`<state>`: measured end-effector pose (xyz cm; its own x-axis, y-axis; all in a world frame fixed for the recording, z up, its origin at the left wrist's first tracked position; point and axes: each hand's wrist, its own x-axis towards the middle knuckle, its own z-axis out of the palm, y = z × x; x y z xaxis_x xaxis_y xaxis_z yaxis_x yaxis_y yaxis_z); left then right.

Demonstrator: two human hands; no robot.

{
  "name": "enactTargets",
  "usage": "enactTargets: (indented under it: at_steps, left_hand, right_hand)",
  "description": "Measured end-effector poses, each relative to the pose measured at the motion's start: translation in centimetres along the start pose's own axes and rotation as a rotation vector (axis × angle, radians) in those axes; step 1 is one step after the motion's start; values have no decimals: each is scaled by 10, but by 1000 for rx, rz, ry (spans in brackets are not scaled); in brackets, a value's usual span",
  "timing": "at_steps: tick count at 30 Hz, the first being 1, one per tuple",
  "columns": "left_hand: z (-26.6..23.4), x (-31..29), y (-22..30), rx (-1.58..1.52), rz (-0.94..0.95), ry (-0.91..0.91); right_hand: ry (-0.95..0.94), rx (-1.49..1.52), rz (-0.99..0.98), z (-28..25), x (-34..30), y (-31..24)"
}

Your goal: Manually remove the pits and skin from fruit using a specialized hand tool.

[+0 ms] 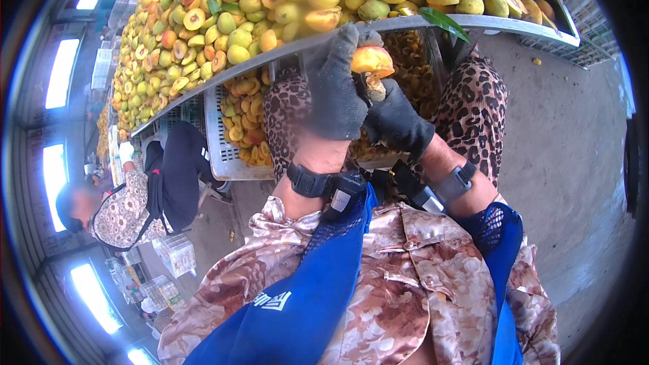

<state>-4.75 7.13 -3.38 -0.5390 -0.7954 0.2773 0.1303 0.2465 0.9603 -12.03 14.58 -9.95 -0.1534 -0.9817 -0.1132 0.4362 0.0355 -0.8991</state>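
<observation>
Both my hands wear dark grey gloves and meet in front of the table edge. My left hand [338, 88] is closed around a cut yellow peach [373, 61] with a red-orange blush, its flesh facing up. Close against it, my right hand [399, 118] is closed too, its fingers just below the fruit. Between the two hands shows a small, rough, brownish-grey piece [374, 88]; whether it is a pit or a tool tip I cannot tell. Beyond my hands, a heap of whole and halved peaches [291, 13] covers the metal-edged table [223, 76].
Below the table edge, a white plastic crate [220, 142] holds peach halves, between and beside my knees. A green leaf [443, 22] lies over the rim. At left a person [145, 196] sits by the same table. Concrete floor [554, 149] lies to the right.
</observation>
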Motion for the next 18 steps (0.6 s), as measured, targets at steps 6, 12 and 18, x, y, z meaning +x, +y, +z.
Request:
enactTargets:
  at_steps: [6,12,18]
  left_hand:
    - [-1,12,16,-114,-242,-109]
    - [-11,18,7,-334,-226,-316]
    - [-29,-1,37,-34,-208,-482]
  right_hand:
    - [-272,266,27,-6,-7,-21]
    - [-344,52,-54,1,-10,-40]
    - [-533,-279,-104,3,-5,-10]
